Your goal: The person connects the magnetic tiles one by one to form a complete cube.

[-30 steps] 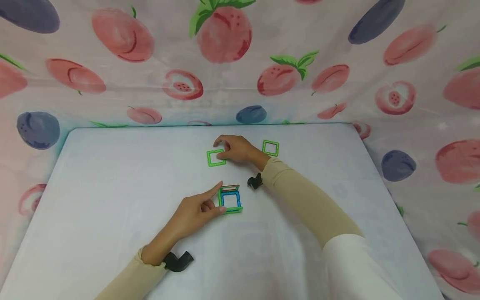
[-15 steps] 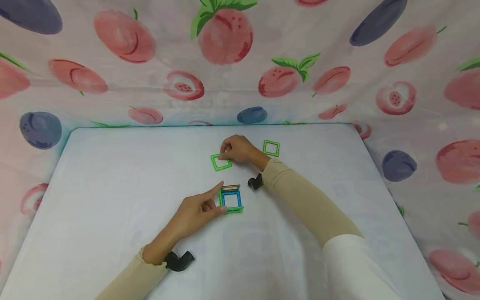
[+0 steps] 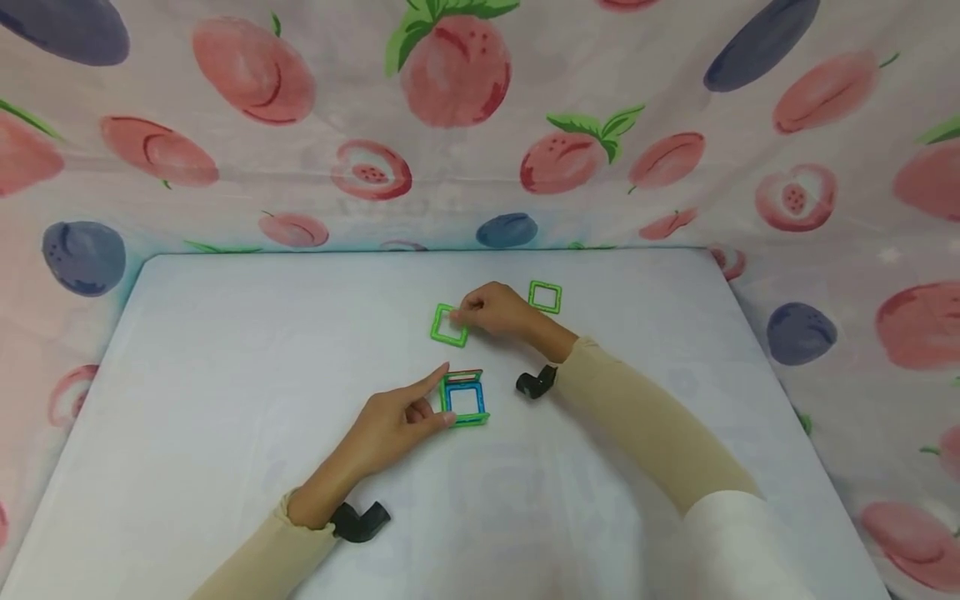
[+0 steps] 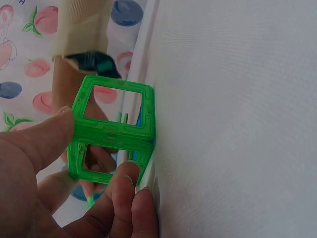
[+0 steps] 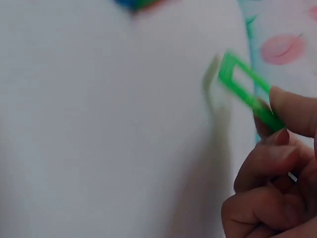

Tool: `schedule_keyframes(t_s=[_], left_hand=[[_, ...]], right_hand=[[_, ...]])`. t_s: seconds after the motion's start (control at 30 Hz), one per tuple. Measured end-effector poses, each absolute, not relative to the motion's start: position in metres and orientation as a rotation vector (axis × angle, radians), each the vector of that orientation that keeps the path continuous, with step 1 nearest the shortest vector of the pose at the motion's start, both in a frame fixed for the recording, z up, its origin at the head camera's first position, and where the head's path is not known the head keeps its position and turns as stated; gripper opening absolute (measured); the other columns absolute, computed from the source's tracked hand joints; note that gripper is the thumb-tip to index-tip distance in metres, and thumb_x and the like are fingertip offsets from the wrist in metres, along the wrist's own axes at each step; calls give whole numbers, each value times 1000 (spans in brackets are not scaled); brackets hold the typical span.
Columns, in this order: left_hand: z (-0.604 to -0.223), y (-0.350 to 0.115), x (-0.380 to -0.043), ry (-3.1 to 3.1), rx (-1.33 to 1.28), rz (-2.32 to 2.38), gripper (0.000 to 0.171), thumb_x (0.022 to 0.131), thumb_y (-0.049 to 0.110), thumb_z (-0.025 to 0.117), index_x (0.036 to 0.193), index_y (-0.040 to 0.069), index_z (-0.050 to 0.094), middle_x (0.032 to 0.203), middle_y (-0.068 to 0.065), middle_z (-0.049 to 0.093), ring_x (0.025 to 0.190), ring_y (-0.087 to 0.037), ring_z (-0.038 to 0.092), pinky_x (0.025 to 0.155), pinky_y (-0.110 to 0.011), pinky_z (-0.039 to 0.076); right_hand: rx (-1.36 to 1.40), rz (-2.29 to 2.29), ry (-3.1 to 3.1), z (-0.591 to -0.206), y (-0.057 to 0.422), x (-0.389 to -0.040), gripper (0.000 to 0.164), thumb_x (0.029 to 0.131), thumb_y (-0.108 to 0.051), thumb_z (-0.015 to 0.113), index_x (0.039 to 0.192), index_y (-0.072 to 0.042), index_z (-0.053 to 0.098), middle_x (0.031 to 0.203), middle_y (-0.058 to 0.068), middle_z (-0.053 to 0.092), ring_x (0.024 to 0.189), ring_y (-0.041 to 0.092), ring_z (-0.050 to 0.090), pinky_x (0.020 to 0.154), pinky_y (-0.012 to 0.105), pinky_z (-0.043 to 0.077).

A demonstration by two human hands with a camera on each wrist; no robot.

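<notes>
A small open box of magnetic tiles [image 3: 482,398] stands mid-table in the head view, with a blue square at its base and green and reddish frames upright around it. My left hand [image 3: 397,425] steadies it from the left, thumb on the near green side and index finger at the far corner. In the left wrist view, two green square frames [image 4: 111,131] of the box meet at a corner between the thumb and fingers. Beyond the box, my right hand [image 3: 498,310] pinches a loose green magnetic tile [image 3: 448,340] by one edge. The right wrist view shows that tile tilted above the table.
Another green square tile [image 3: 545,310] lies flat at the back right of the white table [image 3: 247,350]. A fruit-patterned cloth [image 3: 300,192] hangs behind and beside the table. Black wrist mounts [image 3: 360,523] stick out from both sleeves.
My right hand has closed its fingers on the loose green tile, turned it, and drawn it slightly right and nearer. My left hand stays at the box.
</notes>
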State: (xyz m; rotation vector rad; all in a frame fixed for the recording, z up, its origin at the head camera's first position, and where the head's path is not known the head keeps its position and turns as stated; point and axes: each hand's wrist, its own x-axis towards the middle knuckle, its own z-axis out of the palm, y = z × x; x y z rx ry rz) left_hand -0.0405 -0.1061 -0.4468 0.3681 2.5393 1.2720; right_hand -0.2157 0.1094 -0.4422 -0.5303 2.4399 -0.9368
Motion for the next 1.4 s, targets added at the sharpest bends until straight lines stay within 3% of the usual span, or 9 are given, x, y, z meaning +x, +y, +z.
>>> schedule_keyframes(t_s=[0.2,0.33,0.67,0.9,1.4], left_hand=[[-447,-105,-39,2542,401,1262,68,95,41,73,155,25,46,83,7,65,73,-9,56,67,-24,47],[-449,-106,-38,2566,407,1243,67,95,41,73,155,25,46,85,6,65,73,-9,57,68,-24,47],[-453,-107,-36,2565,391,1255,68,94,40,73,155,25,46,85,6,66,73,-9,57,68,-24,47],[-453,-107,-37,2569,385,1252,68,94,40,73,155,25,46,85,6,65,74,-9,57,68,-25,47],[-452,-108,-36,2562,388,1265,68,95,41,73,155,26,46,86,6,66,74,-9,57,69,-25,48]], right_hand=[[-337,-1139,2254,-424,146,-183,31,101,-44,62,107,-18,79,71,2,49,63,18,40,63,30,36],[-269,-1200,2140,-421,167,-163,30,102,-37,63,114,-14,77,75,4,50,60,17,38,56,27,33],[-287,-1206,1931,-440,185,-119,35,101,-32,65,99,2,67,71,3,55,56,14,39,51,25,29],[-321,-1273,1862,-443,177,-103,35,101,-25,65,98,10,62,72,3,59,55,12,40,51,23,28],[-305,-1329,1873,-440,158,-89,30,104,-20,60,94,9,59,73,5,56,57,16,39,52,23,30]])
